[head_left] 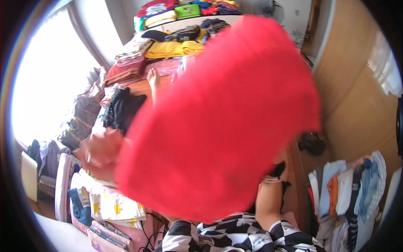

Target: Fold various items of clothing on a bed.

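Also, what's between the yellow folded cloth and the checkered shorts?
Head view: the red cloth, blurred, fills most of the stretch from yellow cloth to shorts, hiding what's behind.

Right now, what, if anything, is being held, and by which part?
Probably the red cloth, spread and blurred across the view; no clear grip on it shows, so where it is held cannot be told.

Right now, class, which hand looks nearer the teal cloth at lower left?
Left, apparently: the left hand, blurred, shows above the teal cloth in the picture; the right hand is out of sight.
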Demonstrator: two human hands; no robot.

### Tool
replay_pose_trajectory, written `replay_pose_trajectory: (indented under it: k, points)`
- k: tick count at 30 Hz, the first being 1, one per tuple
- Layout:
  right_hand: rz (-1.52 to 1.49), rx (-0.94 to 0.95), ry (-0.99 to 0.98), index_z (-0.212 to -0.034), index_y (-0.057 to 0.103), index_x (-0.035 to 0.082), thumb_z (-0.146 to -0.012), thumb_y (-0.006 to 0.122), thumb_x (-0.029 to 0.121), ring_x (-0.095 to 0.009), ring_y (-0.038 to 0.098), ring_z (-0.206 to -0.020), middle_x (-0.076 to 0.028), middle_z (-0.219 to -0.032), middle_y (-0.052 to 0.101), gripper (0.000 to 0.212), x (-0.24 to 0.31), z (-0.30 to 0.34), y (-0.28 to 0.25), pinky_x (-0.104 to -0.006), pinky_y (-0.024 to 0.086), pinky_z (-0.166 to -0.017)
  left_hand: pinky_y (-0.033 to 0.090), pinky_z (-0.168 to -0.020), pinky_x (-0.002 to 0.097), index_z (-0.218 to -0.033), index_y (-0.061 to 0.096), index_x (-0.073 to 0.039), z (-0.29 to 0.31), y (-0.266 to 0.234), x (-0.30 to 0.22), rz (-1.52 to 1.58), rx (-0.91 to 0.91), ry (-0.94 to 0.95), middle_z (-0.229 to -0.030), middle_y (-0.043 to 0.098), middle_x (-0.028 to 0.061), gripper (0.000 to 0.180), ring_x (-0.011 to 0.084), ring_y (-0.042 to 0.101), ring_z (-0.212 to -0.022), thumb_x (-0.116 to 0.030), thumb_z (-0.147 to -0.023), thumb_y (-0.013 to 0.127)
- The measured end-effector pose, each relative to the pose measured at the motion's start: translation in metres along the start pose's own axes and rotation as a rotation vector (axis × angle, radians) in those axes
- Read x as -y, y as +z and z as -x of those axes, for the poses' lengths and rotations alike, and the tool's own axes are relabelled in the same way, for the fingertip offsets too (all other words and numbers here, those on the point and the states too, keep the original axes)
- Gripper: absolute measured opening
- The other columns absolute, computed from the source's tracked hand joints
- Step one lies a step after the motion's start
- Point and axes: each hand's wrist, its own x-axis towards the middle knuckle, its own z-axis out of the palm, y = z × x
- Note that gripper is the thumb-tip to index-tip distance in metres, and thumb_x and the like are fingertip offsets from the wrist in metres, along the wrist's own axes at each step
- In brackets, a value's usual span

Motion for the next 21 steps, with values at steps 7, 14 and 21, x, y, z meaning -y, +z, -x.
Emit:
replay_pose_trajectory:
  k: [7,14,21]
  points:
    - [-0.107,0.114,-0.017,-0.16,0.034,0.009,-0.105,0.056,0.02,-0.033,0.058,-0.129,-0.018,-0.15,0.049,0.06,0.05,0.148,-0.007,-0.0413,0.051,-0.103,0.05,-0.091,0.0285,-0.132,0.057,0.003,0.097,0.039,-0.002,0.116,0.507,-0.331,-0.118,0.067,0.0088,0.048,0.0148,0.065,-0.103,-0.039,-0.109,0.055]
    - [-0.172,0.15,-0.21,-0.16,0.034,0.008,-0.105,0.053,0.017,-0.034,0.057,-0.13,-0.02,-0.151,0.048,0.06,0.089,0.152,-0.049,-0.0428,0.048,-0.106,0.046,-0.1,0.0303,-0.14,0.053,0.004,0.108,0.051,-0.049,0.366,1.143,-0.321,-0.127,0.064,0.0072,0.064,0.015,0.059,-0.116,-0.029,-0.094,0.082]
    - [-0.244,0.2,-0.429,-0.161,0.034,0.007,-0.104,0.051,0.015,-0.034,0.056,-0.131,-0.022,-0.151,0.046,0.06,0.129,0.122,-0.077,-0.0444,0.046,-0.108,0.051,-0.089,0.0287,-0.109,0.067,0.007,0.118,0.039,-0.079,0.008,0.612,-0.123,-0.109,0.069,0.0047,0.03,0.0135,0.064,-0.099,0.004,-0.082,0.079]
